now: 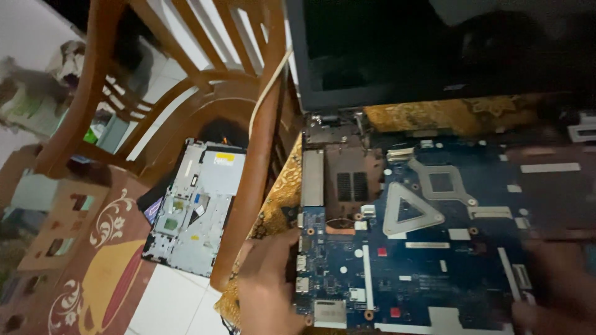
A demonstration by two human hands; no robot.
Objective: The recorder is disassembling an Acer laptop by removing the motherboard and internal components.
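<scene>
A blue laptop motherboard [428, 248] lies in an opened laptop base, below the dark laptop screen [434, 49]. My left hand [270, 285] grips the board's left edge by the side ports. My right hand [555, 291], blurred, rests at the board's right edge by a connector; whether it grips is unclear. Metal brackets, one triangular [410, 211], sit on the board.
A wooden chair [242, 124] stands to the left. On the floor under it lies a detached laptop cover panel [195, 208]. A patterned gold cloth [447, 115] covers the table under the laptop. A red patterned rug [99, 267] lies at the lower left.
</scene>
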